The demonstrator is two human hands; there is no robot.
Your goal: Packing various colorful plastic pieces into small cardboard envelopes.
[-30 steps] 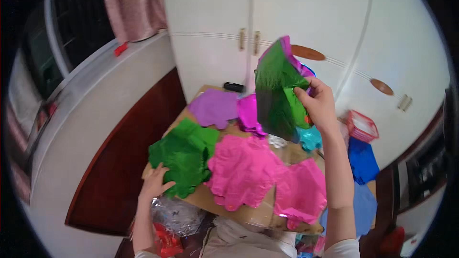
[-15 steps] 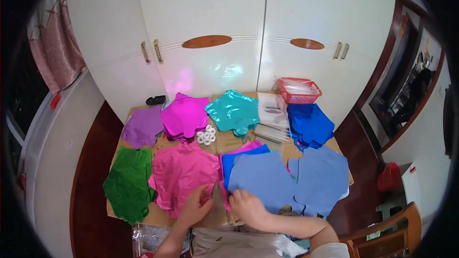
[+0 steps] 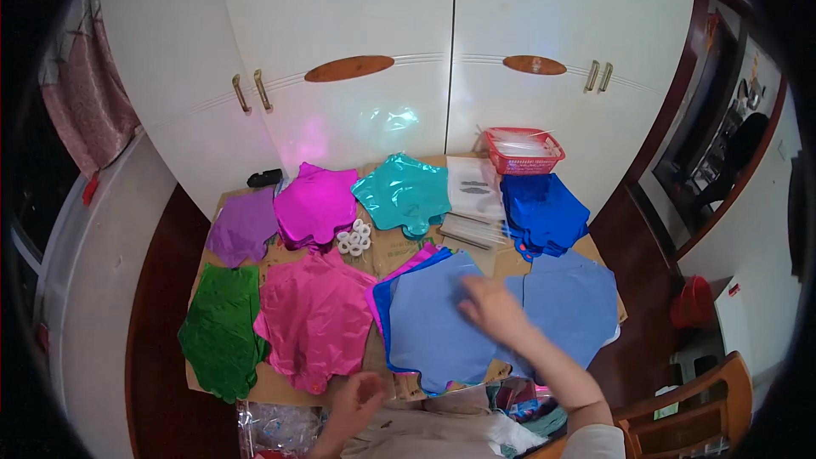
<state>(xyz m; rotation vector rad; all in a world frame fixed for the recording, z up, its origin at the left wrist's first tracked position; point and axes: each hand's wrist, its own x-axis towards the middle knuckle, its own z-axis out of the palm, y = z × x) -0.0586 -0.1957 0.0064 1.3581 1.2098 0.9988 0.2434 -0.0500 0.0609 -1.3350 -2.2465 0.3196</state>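
Matte pale-blue flat foil balloons [image 3: 438, 314] lie on a stack with royal-blue and magenta ones showing along its left edge. My right hand [image 3: 497, 310] is over the stack's right side, its fingers somewhat blurred but apart and holding nothing visible. At the table's front edge, my left hand [image 3: 357, 399] has loosely bent fingers with nothing between them. To the left of the stack is a pile of pink foil balloons [image 3: 314, 319]. Another pale-blue pile [image 3: 574, 310] lies to the right, partly behind my right forearm.
Green [image 3: 223, 331], purple [image 3: 242, 229], magenta [image 3: 314, 204], teal [image 3: 404, 195] and dark-blue foil piles [image 3: 544, 212] cover the cardboard-topped table. White rings [image 3: 354, 238], thin sticks [image 3: 467, 229] and a red basket [image 3: 524, 153] sit among them. A wooden chair [image 3: 693, 412] stands front right.
The upper pale-blue balloon now lies squarer on the stack, farther left. My right hand has moved right and away over it; my left hand has drawn back toward me.
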